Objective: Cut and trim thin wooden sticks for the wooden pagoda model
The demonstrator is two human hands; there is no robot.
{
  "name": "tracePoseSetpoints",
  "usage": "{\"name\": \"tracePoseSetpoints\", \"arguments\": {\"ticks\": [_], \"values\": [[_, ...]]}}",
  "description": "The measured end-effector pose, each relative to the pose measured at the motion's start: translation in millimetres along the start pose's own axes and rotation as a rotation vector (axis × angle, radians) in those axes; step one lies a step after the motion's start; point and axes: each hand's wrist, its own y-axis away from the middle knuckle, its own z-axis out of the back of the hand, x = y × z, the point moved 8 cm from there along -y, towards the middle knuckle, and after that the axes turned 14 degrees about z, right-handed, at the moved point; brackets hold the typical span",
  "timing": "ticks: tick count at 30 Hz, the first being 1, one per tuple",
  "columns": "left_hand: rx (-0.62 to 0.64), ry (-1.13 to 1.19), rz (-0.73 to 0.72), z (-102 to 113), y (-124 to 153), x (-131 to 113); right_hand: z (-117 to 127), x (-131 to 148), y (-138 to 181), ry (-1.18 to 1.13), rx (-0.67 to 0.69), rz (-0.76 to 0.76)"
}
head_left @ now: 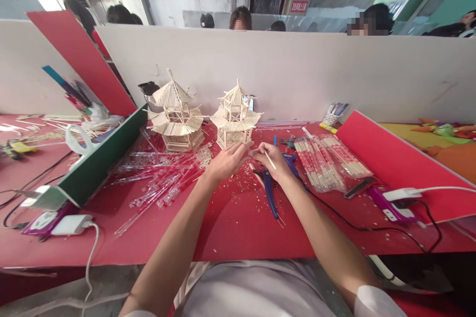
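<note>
Okay, both hands meet over the table (245,237), fingertips close together. Right hand (274,159) curled, pinching a thin wooden stick (271,161) that slants across its fingers, one end poking out toward the wrist. Left hand (229,161) reaches in flat, fingers extended and close together, tips at or just beside the right fingertips; can't tell if it pinches anything.

Just beyond the left hand: smaller two-tier stick pavilion (238,121), upright. Beyond and left of the grip: larger stick pavilion (177,121), also upright, its peak leaning slightly. Left of the grip, a heap of clear-and-red plastic wrappers (163,173). Just below the right hand, blue-handled pliers (271,198), handles pointing toward the body. Right of the grip, near it, a blue tool (291,161), partly hidden; farther right, packs of sticks (322,161) in plastic. Wood chips scattered below the grip.
</note>
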Motion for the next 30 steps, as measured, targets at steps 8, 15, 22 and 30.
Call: {"name": "tracePoseSetpoints", "arguments": {"ticks": [8, 15, 22, 30], "values": [[-0.008, 0.043, 0.028, 0.6, 0.7, 1.0, -1.0, 6.0, 1.2, 0.018, -0.001, 0.028], [-0.014, 0.18, 0.051, 3.7, -1.2, -0.6, -3.9, 2.0, 2.6, -0.076, -0.018, -0.011], [0.001, 0.213, 0.075, 3.7, -2.3, 2.9, -5.3, 2.4, 4.9, -0.065, 0.08, -0.073], [0.001, 0.219, 0.048, 3.2, -2.0, 2.5, -5.1, 1.9, 6.0, -0.055, 0.048, -0.057]]}}
